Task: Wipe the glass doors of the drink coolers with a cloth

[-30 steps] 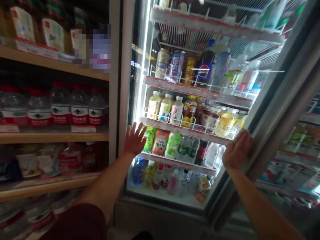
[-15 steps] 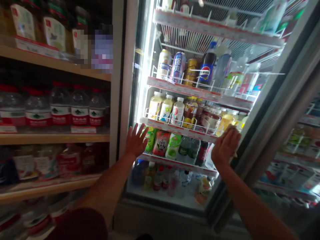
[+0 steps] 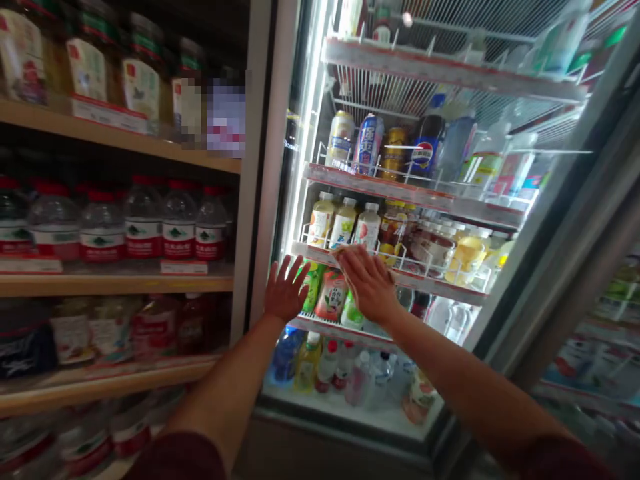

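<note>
My left hand [image 3: 286, 292] is spread flat with its fingers apart, near the left edge of the lit drinks fridge, and seems to rest on its glass door. My right hand [image 3: 371, 285] lies flat to the right of it, in front of the middle shelf edge [image 3: 440, 283]. Under its fingers is a pale cloth [image 3: 341, 251], of which only a thin edge shows past the fingertips. Behind the hands stand a red-labelled drink bottle [image 3: 330, 297] and pale juice bottles [image 3: 369, 223], partly covered by my right hand.
To the left are wooden shelves [image 3: 125, 285] with red-capped water bottles [image 3: 179, 217] and large amber bottles [image 3: 143, 77]. Cans [image 3: 369, 143] and a cola bottle [image 3: 425, 147] stand on an upper fridge rack. A dark door frame [image 3: 565, 233] slants along the right, with another fridge beyond.
My right hand with the cloth has swept left, from the right side of the fridge door to near my left hand. My left hand stays spread in about the same place; the view has shifted slightly.
</note>
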`<action>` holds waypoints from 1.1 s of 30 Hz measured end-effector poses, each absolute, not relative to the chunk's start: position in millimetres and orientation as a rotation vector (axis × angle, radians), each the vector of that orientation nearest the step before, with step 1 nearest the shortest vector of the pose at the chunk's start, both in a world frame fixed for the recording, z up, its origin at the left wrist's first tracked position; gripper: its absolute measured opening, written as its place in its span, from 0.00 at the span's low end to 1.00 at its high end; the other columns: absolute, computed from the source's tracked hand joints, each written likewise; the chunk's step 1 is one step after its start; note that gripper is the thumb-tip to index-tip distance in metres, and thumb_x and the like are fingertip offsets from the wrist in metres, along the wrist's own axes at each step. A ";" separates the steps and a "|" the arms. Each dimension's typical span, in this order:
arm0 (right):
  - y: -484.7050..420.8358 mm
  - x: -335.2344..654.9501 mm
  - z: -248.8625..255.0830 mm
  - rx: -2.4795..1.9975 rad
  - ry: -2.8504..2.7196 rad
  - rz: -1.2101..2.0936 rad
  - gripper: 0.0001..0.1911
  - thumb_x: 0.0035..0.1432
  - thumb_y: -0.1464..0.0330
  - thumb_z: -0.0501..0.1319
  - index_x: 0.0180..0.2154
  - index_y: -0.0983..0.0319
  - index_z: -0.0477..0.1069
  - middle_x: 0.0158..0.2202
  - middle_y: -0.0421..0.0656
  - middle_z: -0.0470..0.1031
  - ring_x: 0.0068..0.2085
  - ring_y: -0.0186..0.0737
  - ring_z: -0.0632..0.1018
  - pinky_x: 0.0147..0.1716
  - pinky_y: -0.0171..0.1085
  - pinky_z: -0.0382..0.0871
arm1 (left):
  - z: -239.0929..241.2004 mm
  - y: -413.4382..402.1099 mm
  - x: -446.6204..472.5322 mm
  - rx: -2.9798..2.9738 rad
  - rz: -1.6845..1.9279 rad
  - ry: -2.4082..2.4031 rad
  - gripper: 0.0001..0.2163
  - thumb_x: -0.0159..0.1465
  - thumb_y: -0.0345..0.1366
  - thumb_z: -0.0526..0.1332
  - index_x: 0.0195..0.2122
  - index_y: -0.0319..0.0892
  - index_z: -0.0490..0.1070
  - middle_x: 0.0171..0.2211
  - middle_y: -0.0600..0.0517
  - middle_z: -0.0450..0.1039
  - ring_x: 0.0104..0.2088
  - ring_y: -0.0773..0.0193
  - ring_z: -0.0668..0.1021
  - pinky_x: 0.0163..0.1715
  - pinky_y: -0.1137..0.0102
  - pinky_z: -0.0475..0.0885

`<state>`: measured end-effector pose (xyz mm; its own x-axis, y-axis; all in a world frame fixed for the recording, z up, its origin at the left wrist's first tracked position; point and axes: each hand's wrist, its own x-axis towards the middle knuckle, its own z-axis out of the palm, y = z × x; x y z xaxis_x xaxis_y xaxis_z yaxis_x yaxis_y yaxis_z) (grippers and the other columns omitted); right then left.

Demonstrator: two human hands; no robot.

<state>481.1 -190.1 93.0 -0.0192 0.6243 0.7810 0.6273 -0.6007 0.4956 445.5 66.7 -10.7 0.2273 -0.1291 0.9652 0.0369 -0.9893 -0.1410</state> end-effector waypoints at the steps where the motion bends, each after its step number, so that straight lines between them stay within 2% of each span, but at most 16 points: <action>1: -182.4 479.0 96.4 -2.208 -1.510 -1.713 0.33 0.69 0.70 0.52 0.72 0.55 0.47 0.71 0.40 0.58 0.73 0.45 0.52 0.70 0.48 0.42 | -10.8 66.7 445.6 -2.349 -1.879 0.096 0.24 0.72 0.42 0.50 0.69 0.48 0.59 0.69 0.50 0.59 0.73 0.56 0.46 0.72 0.52 0.41; 7: -148.5 474.6 124.9 -2.176 -1.257 -1.704 0.34 0.69 0.71 0.51 0.73 0.58 0.45 0.74 0.42 0.50 0.74 0.50 0.45 0.70 0.54 0.41 | -10.8 66.2 445.0 -2.370 -1.888 0.113 0.24 0.72 0.41 0.51 0.69 0.49 0.58 0.69 0.51 0.57 0.73 0.57 0.45 0.72 0.53 0.39; 13: -158.7 476.5 117.8 -2.173 -1.649 -1.682 0.34 0.69 0.72 0.51 0.72 0.55 0.44 0.72 0.38 0.55 0.74 0.41 0.50 0.71 0.46 0.39 | -9.8 65.6 442.5 -2.358 -1.872 0.105 0.24 0.72 0.41 0.50 0.69 0.48 0.58 0.70 0.51 0.56 0.73 0.57 0.45 0.73 0.54 0.39; 18: -195.5 483.5 102.9 -2.153 -1.140 -1.869 0.34 0.69 0.69 0.53 0.72 0.58 0.45 0.72 0.43 0.54 0.74 0.48 0.48 0.70 0.50 0.37 | -10.7 66.3 443.5 -2.396 -1.873 0.121 0.25 0.71 0.41 0.51 0.69 0.49 0.58 0.70 0.51 0.56 0.73 0.56 0.47 0.73 0.54 0.37; 23: -234.3 484.0 71.6 -2.274 -1.711 -1.771 0.32 0.69 0.72 0.52 0.71 0.54 0.50 0.70 0.36 0.60 0.73 0.40 0.54 0.72 0.43 0.34 | -11.8 67.0 445.6 -2.446 -1.845 0.079 0.25 0.71 0.42 0.51 0.69 0.50 0.58 0.70 0.52 0.57 0.73 0.55 0.50 0.72 0.53 0.38; 25: -251.9 488.1 73.9 -2.300 -1.525 -1.825 0.32 0.69 0.71 0.52 0.71 0.54 0.50 0.70 0.38 0.60 0.72 0.41 0.55 0.72 0.45 0.37 | -12.1 67.5 446.2 -2.449 -1.849 0.080 0.25 0.71 0.42 0.51 0.69 0.50 0.58 0.70 0.51 0.57 0.73 0.55 0.50 0.72 0.53 0.39; 29: -290.5 498.2 69.5 -2.183 -0.742 -1.968 0.33 0.70 0.66 0.52 0.72 0.59 0.45 0.72 0.50 0.55 0.73 0.54 0.52 0.68 0.55 0.49 | -12.3 68.1 447.3 -2.457 -1.855 0.092 0.25 0.71 0.42 0.51 0.69 0.50 0.58 0.69 0.51 0.58 0.73 0.55 0.49 0.72 0.52 0.39; 31: -312.0 499.8 49.3 -2.204 -0.817 -1.963 0.34 0.70 0.67 0.53 0.72 0.59 0.45 0.71 0.51 0.57 0.73 0.54 0.53 0.68 0.55 0.51 | -12.2 68.1 447.5 -2.435 -1.868 0.096 0.25 0.71 0.41 0.51 0.70 0.50 0.57 0.69 0.51 0.58 0.73 0.55 0.48 0.72 0.52 0.39; 33: -335.6 501.0 26.4 -2.305 -1.254 -1.893 0.34 0.68 0.70 0.55 0.72 0.53 0.48 0.69 0.46 0.63 0.71 0.48 0.59 0.68 0.49 0.51 | -11.7 68.1 447.6 -2.386 -1.892 0.112 0.26 0.71 0.41 0.51 0.71 0.49 0.55 0.69 0.50 0.58 0.74 0.56 0.46 0.72 0.53 0.39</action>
<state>501.0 -335.6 26.4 0.0171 0.6062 0.7951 0.4958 -0.6958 0.5198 447.6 68.1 -11.7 0.2282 -0.1157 0.9667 0.0013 -0.9929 -0.1191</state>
